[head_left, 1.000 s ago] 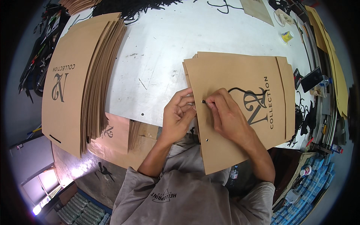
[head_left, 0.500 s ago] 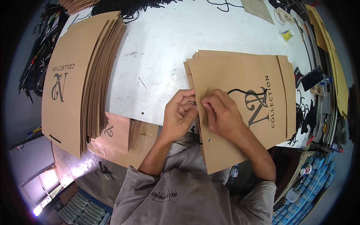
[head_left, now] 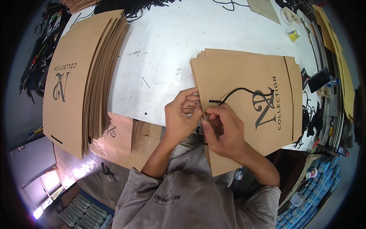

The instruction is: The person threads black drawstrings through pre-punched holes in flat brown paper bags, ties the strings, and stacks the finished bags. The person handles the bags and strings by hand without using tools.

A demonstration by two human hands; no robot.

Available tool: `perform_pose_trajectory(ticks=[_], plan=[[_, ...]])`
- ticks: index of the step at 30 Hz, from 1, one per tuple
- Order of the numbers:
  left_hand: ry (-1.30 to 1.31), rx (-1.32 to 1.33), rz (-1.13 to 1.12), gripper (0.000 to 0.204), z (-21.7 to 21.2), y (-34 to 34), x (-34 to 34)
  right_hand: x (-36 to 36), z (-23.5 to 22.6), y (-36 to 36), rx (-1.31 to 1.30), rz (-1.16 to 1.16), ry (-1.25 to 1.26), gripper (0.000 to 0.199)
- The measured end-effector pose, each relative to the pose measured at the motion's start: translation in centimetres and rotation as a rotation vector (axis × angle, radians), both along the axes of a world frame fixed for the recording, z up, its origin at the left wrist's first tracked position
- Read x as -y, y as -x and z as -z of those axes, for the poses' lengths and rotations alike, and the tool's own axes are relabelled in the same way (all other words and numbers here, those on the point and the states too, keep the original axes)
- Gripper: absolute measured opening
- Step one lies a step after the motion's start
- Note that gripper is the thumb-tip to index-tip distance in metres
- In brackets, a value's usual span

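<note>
Kraft paper bag (head_left: 246, 108) lies flat, printed face up, on the near right of the bench (head_left: 152, 49), its near corner jutting past the edge; more brown sheets show under it. Left hand (head_left: 183, 116) at the bag's left edge, fingers curled, part hidden by paper; grip cannot be told. Right hand (head_left: 225, 129) just beside it over the same edge, thumb and forefinger drawn narrow; cannot see whether they pinch anything.

Black cord (head_left: 237, 89) arcs over the print, one stretch lying near the edge, just above the right fingers. Whether it passes through the paper there, not clear.

Step in hand, my reading: fitting the cord as a handle. Next move would call for a steady edge and a fine pinch on the cord; slack may snag.

Left, well apart: thick bag stack (head_left: 80, 87), short cord across the top one's near end. Farther: yellow cup (head_left: 293, 36) at right, dark heap of cords (head_left: 118, 7) along the far edge.
</note>
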State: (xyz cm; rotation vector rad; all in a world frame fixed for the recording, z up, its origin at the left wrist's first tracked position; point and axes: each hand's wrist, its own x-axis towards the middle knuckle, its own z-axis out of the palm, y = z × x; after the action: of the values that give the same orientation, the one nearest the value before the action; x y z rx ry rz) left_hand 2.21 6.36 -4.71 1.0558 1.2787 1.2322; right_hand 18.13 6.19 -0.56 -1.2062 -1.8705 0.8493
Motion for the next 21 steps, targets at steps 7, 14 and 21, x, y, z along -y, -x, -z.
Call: perform_pose_trajectory(ticks=[7, 14, 21], plan=[[0.021, -0.020, 0.052, 0.029, -1.5, 2.5, 2.2, -0.5, 1.4, -0.8, 0.046, -0.071, -0.023, 0.042], [-0.095, -0.164, -0.007, 0.019, -0.8, 2.7, 2.3, 0.4, 1.3, 1.0, 0.190, 0.018, -0.129, 0.042], [-0.163, 0.080, 0.110, 0.027, -1.6, 2.3, 3.2, 0.3, 2.2, 0.2, 0.071, -0.050, -0.293, 0.030]])
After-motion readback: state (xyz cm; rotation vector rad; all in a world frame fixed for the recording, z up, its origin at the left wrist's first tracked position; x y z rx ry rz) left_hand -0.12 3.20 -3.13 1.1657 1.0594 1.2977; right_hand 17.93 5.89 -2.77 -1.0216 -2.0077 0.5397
